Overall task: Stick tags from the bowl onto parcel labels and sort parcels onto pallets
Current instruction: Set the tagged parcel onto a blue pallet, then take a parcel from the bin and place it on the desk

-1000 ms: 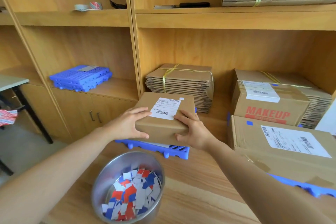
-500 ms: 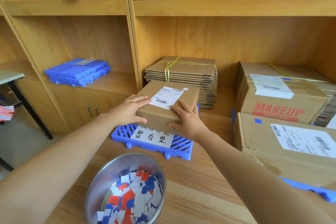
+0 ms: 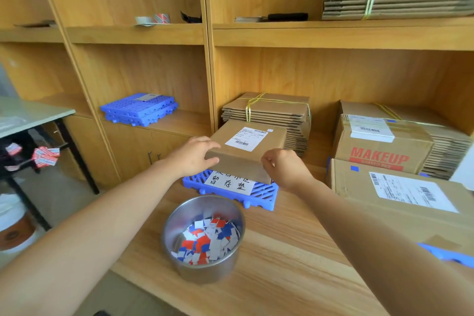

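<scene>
Tags [image 3: 205, 241], small red, blue and white paper squares, lie loose in round steel bowl [image 3: 202, 273] near wooden counter's [image 3: 282, 251] front edge. Behind: blue plastic grid pallet [image 3: 264, 192], mid-counter. Over it, flat brown cardboard parcel [image 3: 238, 161], white shipping label [image 3: 247, 138] up. Left hand [image 3: 192, 159] and right hand [image 3: 284, 172] clasp its near corners, likely to seat it squarely; contact with pallet unclear.

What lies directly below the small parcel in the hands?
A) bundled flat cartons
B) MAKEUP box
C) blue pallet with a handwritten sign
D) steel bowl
C: the small parcel sits over the blue pallet, whose handwritten sign shows beneath its front edge.
</scene>
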